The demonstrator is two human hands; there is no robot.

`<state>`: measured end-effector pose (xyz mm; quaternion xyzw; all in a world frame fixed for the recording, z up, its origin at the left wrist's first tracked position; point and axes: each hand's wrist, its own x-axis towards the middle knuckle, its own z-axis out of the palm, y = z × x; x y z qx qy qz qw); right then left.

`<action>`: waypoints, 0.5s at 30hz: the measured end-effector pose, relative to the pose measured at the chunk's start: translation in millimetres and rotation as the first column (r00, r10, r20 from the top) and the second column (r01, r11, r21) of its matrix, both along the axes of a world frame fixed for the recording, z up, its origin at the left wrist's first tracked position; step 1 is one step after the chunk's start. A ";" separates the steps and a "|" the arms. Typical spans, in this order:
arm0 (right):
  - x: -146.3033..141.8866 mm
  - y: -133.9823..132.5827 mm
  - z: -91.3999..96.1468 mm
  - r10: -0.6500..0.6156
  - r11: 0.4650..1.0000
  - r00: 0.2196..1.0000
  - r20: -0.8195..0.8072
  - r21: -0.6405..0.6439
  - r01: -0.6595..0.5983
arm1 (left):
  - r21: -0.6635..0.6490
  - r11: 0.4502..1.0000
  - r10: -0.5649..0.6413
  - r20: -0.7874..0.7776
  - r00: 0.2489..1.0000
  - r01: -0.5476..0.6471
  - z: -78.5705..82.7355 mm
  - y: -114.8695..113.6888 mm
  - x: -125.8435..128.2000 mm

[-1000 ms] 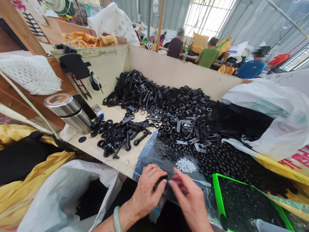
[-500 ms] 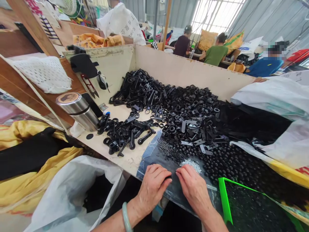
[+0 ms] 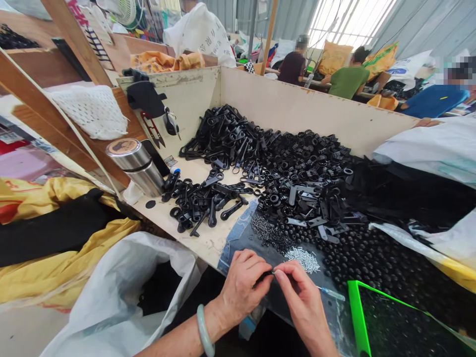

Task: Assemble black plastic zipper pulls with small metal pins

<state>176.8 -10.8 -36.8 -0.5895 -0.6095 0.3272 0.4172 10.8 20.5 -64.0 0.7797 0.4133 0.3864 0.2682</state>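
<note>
My left hand point(image 3: 241, 287) is curled round a small black plastic part point(image 3: 265, 275) at the near edge of the work table. My right hand point(image 3: 299, 295) pinches something tiny against that part; it looks like a small silver pin. Both hands hover over a piece of blue denim cloth point(image 3: 238, 238). Just beyond them lie a little heap of silver pins point(image 3: 303, 259) and a patch of small dark springs or screws point(image 3: 266, 232). A jade bangle point(image 3: 204, 332) sits on my left wrist.
Piles of black plastic parts point(image 3: 297, 178) fill a wooden-walled bench point(image 3: 297, 106). A steel flask point(image 3: 136, 163) lies at its left, a green-rimmed tray point(image 3: 357, 317) at lower right, a white sack point(image 3: 111, 297) below. Three people sit at a far table.
The view has shifted so the scene slid rightward. My hands lifted slightly off the cloth and came together, fingertips now pinching at the small black part.
</note>
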 end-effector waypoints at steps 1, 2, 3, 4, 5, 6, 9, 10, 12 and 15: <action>-1.6 -1.3 -3.1 -0.010 1.000 1.000 -0.009 -0.009 0.010 | -0.002 1.000 0.003 0.006 1.000 -0.003 0.5 0.1 0.4; -2.7 -2.3 -6.2 -0.020 1.000 1.000 -0.014 -0.017 0.020 | -0.005 1.000 0.005 0.011 1.000 -0.005 0.9 0.1 0.6; -3.6 -2.9 -9.0 -0.028 0.999 0.999 -0.015 -0.021 0.028 | -0.007 1.000 0.005 0.017 1.000 -0.005 1.3 0.0 0.7; -4.4 -3.1 -11.1 -0.035 0.999 0.999 -0.014 -0.023 0.035 | -0.009 1.000 0.006 0.021 1.000 -0.006 1.5 -0.2 0.7; -5.4 -2.8 -12.4 -0.040 0.999 0.999 -0.013 -0.023 0.040 | -0.012 1.000 0.007 0.025 1.000 -0.007 1.6 -0.4 0.6; -6.7 -2.0 -12.8 -0.046 0.999 0.999 -0.011 -0.021 0.046 | -0.014 1.000 0.008 0.030 1.000 -0.007 1.4 -0.5 0.5; -11.2 -1.2 -10.6 -0.074 0.997 0.997 -0.006 -0.007 0.074 | -0.021 1.000 0.010 0.048 0.999 -0.009 0.4 -0.7 -0.1; -11.9 -3.3 -9.6 -0.082 0.997 0.997 -0.006 0.003 0.083 | -0.022 1.000 0.009 0.054 0.999 -0.008 0.1 -0.7 -0.4; -9.6 -14.4 -8.9 -0.106 0.994 0.994 0.002 0.028 0.106 | -0.025 1.000 0.002 0.060 0.998 0.000 0.1 -0.5 -0.8; 5.4 -47.7 -11.3 -0.194 0.979 0.975 0.107 0.083 0.186 | -0.037 0.999 -0.014 0.061 0.998 0.016 1.5 -0.4 -1.5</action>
